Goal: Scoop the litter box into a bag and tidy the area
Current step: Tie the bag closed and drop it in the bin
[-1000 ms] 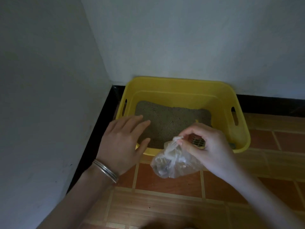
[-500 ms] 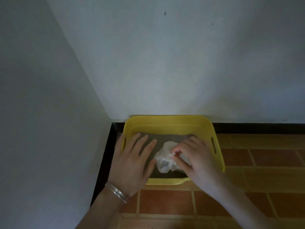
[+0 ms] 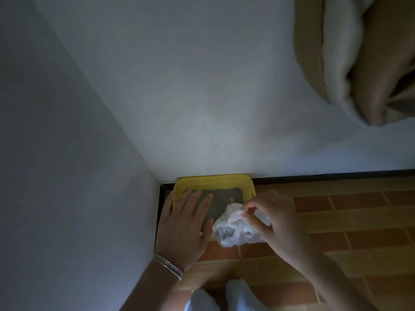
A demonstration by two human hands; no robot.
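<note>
Yellow litter box (image 3: pixel 214 180) wedged in the wall corner at lower centre, left hand (image 3: pixel 184 227) flat with straight fingers over its left rim, right hand (image 3: pixel 276 223) pinching a crumpled plastic bag (image 3: pixel 233 230) above the near-right corner, open tiled floor (image 3: pixel 350 223) to the right

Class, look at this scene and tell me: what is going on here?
A person faces a yellow litter box in the corner of a room. The right hand pinches a crumpled clear bag at the box's near right corner. The left hand is spread open over the box's left side, holding nothing.
</note>
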